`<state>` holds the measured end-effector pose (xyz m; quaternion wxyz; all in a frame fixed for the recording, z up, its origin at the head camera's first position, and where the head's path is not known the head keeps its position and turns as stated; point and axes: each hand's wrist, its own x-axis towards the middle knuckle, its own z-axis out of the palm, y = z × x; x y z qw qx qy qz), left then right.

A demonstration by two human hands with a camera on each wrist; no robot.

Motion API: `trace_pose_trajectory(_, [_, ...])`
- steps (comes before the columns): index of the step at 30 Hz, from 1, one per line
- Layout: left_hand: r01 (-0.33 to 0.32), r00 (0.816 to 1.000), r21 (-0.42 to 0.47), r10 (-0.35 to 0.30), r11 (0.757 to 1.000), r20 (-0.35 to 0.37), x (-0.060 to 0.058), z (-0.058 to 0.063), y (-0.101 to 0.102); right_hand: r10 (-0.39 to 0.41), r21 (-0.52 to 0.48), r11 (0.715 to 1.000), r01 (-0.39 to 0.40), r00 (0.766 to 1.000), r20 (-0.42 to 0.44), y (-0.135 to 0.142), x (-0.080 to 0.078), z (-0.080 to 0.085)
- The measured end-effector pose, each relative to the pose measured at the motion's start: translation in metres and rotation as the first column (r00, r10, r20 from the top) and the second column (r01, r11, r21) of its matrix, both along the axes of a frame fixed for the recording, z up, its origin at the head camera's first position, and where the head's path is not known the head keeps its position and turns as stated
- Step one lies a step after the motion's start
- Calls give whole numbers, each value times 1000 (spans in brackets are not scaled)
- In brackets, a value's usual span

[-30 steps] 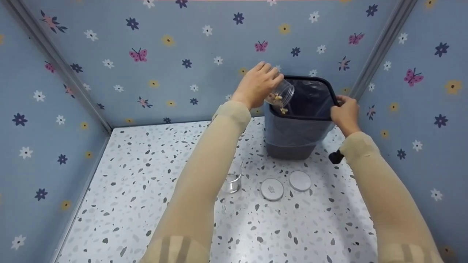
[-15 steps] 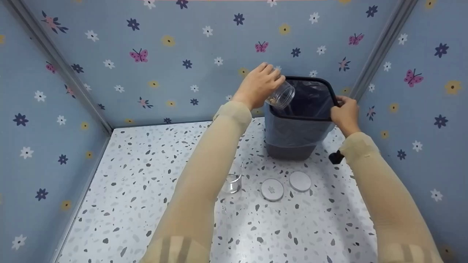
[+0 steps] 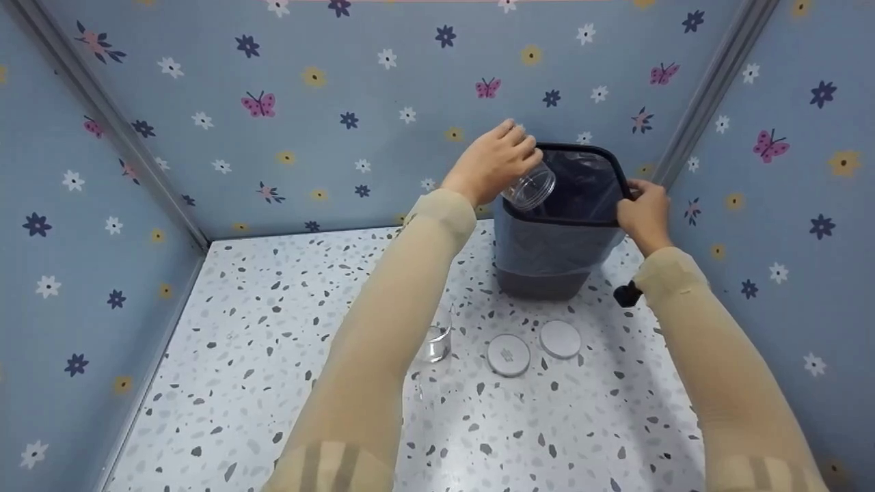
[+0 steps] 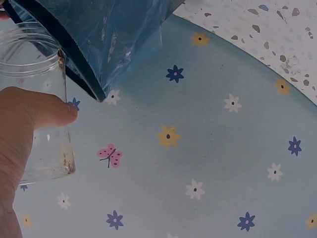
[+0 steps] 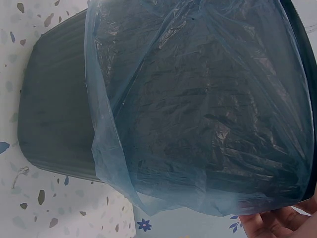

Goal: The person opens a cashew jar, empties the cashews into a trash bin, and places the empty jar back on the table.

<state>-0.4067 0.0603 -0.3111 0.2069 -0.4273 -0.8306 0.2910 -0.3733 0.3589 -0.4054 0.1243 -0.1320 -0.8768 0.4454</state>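
My left hand [image 3: 495, 162] grips a clear jar [image 3: 530, 187] tipped over the near left rim of a trash bin [image 3: 540, 283]. In the left wrist view the thumb lies across the jar [image 4: 49, 144], whose inside holds only small brown residue along one wall. With my right hand [image 3: 644, 213] I hold the bin's black rim at its right side. A blue plastic liner [image 5: 208, 99] is folded over the outside of the bin, as the right wrist view shows. Fingertips [image 5: 277, 220] of that hand press under the liner's edge by the rim.
Two round white lids [image 3: 508, 354] lie on the speckled table in front of the bin. Another clear glass container [image 3: 437, 342] stands beside them, partly hidden by my left forearm. Blue flowered panels [image 3: 342, 157] close in the back and both sides.
The yellowish and brown bits seen in the jar and falling from it have gone out of sight. My left hand has shifted slightly right and tipped the jar further. The right hand stays put.
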Motion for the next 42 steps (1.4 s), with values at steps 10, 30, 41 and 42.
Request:
trace_pose_trajectory(10, [-3, 1000, 142, -1, 990, 27, -2, -5, -13, -17, 15, 1000, 17, 1000, -10, -3, -2, -1])
trace_pose_trajectory(30, [-218, 942, 527, 37, 821, 332, 5, -27, -26, -14, 14, 1000, 14, 1000, 17, -4, -2, -3])
trace_pose_trajectory(41, [-295, 908, 673, -21, 678, 418, 12, -37, -25, 6, 20, 1000, -6, 1000, 12, -2, 2, 2])
trace_pose_trajectory(42, [-300, 905, 682, -28, 667, 425, 13, -38, -25, 5, 20, 1000, -5, 1000, 10, -2, 2, 3])
